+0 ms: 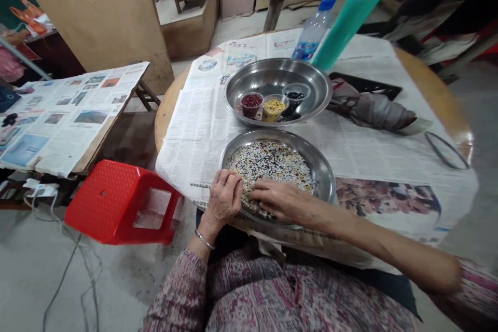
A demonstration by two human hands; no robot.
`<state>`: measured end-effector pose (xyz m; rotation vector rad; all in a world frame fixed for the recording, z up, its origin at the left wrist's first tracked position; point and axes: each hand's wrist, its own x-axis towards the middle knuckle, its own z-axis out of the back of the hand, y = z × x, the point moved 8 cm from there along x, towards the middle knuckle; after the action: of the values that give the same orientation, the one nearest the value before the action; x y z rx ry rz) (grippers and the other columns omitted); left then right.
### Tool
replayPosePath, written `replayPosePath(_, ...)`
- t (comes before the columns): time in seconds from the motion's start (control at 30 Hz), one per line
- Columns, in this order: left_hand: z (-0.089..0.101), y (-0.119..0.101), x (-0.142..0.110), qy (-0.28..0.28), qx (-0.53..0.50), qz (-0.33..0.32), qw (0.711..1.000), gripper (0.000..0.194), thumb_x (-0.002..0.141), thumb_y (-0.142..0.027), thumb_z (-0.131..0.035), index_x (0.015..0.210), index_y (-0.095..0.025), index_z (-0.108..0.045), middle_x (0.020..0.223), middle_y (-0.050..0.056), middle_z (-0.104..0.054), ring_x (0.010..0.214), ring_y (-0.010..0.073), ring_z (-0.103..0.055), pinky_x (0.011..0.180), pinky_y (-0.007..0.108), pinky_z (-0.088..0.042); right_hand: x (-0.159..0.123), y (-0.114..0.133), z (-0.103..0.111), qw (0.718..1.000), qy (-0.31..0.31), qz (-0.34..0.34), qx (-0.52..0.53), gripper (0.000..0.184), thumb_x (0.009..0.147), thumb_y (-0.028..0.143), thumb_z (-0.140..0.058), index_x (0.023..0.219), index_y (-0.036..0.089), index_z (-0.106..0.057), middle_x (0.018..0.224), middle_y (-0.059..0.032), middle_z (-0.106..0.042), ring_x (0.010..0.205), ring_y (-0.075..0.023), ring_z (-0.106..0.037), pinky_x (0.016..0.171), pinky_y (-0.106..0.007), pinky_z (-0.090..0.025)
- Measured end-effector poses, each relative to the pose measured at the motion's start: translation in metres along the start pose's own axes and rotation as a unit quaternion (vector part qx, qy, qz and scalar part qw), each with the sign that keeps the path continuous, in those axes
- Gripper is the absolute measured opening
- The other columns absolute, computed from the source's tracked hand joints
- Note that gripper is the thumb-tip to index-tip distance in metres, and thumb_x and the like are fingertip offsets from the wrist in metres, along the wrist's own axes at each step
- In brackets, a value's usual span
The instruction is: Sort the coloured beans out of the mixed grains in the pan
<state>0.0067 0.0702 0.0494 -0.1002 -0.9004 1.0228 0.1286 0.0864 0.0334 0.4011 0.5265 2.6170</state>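
Observation:
A steel pan (324, 174) full of mixed beans (272, 161) lies at the near edge of a round table covered in newspaper (202, 124). My left hand (224, 198) rests on the pan's near-left rim, fingers curled together over the beans. My right hand (282, 198) lies across the near part of the bean heap, fingers pinched together and pointing left toward the left hand. What either hand holds is too small to make out. Behind it, a second steel pan (311, 75) holds three small cups: red beans (251, 102), yellow beans (274, 107), black beans (294, 96).
A plastic water bottle (314, 31) and a teal cylinder (354, 10) stand behind the far pan. A folded grey umbrella (373, 109) lies to the right. A red plastic stool (116, 202) stands on the floor at left, beside a low newspaper-covered table (66, 114). Cables trail on the floor.

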Motion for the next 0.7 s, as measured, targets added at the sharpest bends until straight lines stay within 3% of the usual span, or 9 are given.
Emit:
replayPosePath(0.2, 0.000, -0.001, 0.001, -0.005, 0.005, -0.012, 1.000, 0.016, 0.105, -0.019, -0.042, 0.099, -0.019, -0.057, 0.094, 0.007, -0.061, 0.094, 0.0213, -0.057, 0.088, 0.040, -0.053, 0.009, -0.076, 0.031, 0.972, -0.115, -0.157, -0.133, 0.028, 0.099, 0.024, -0.047, 0.109, 0.019, -0.072, 0.107, -0.0129, -0.069, 0.101, -0.0264, -0.061, 0.086, -0.039, -0.053)
replayPosePath(0.3, 0.001, -0.001, 0.001, -0.010, 0.000, -0.014, 1.000, 0.014, 0.104, -0.018, -0.043, 0.101, -0.018, -0.056, 0.096, 0.008, -0.061, 0.096, 0.0213, -0.057, 0.089, 0.040, -0.053, 0.019, -0.084, 0.035, 0.957, -0.139, -0.199, -0.158, 0.033, 0.099, 0.034, -0.049, 0.118, 0.017, -0.072, 0.121, -0.0165, -0.068, 0.112, -0.0323, -0.057, 0.092, -0.047, -0.051)
replayPosePath(0.37, 0.002, 0.000, 0.001, -0.015, -0.009, -0.009, 1.000, 0.011, 0.104, -0.017, -0.044, 0.104, -0.018, -0.056, 0.100, 0.009, -0.061, 0.100, 0.0217, -0.057, 0.091, 0.040, -0.054, 0.030, -0.069, 0.026, 0.966, -0.130, -0.172, -0.144, 0.036, 0.099, 0.036, -0.050, 0.122, 0.017, -0.070, 0.128, -0.0173, -0.066, 0.117, -0.0335, -0.056, 0.097, -0.051, -0.048)
replayPosePath(0.47, 0.003, 0.002, 0.000, -0.018, -0.018, 0.004, 1.000, 0.011, 0.103, -0.018, -0.045, 0.107, -0.018, -0.055, 0.108, 0.011, -0.060, 0.106, 0.0227, -0.057, 0.095, 0.041, -0.054, 0.039, -0.031, 0.008, 0.990, -0.097, -0.058, -0.081, 0.035, 0.097, 0.037, -0.056, 0.125, 0.018, -0.067, 0.129, -0.0164, -0.065, 0.120, -0.0313, -0.056, 0.102, -0.052, -0.046)
replayPosePath(0.57, 0.001, 0.003, -0.001, -0.010, -0.017, 0.009, 1.000, 0.011, 0.103, -0.019, -0.044, 0.108, -0.018, -0.055, 0.109, 0.011, -0.059, 0.108, 0.0231, -0.057, 0.097, 0.042, -0.053, 0.025, -0.003, 0.001, 0.997, -0.051, 0.052, -0.013, 0.029, 0.094, 0.035, -0.061, 0.117, 0.021, -0.069, 0.125, -0.0126, -0.067, 0.119, -0.0278, -0.056, 0.103, -0.050, -0.047)
replayPosePath(0.63, 0.000, 0.003, -0.001, -0.005, -0.016, 0.009, 1.000, 0.011, 0.103, -0.018, -0.044, 0.107, -0.019, -0.054, 0.107, 0.010, -0.060, 0.106, 0.0227, -0.057, 0.096, 0.042, -0.053, 0.009, -0.006, 0.006, 0.997, -0.033, 0.075, -0.005, 0.020, 0.093, 0.032, -0.061, 0.107, 0.022, -0.071, 0.121, -0.0106, -0.068, 0.119, -0.0267, -0.057, 0.103, -0.049, -0.047)
replayPosePath(0.7, 0.001, 0.002, 0.000, -0.005, -0.015, 0.006, 1.000, 0.010, 0.103, -0.017, -0.045, 0.106, -0.018, -0.055, 0.105, 0.010, -0.060, 0.105, 0.0222, -0.057, 0.096, 0.041, -0.053, -0.008, -0.023, 0.019, 0.997, -0.050, 0.054, -0.033, 0.016, 0.095, 0.028, -0.058, 0.099, 0.022, -0.072, 0.118, -0.0103, -0.069, 0.118, -0.0266, -0.058, 0.102, -0.048, -0.049)
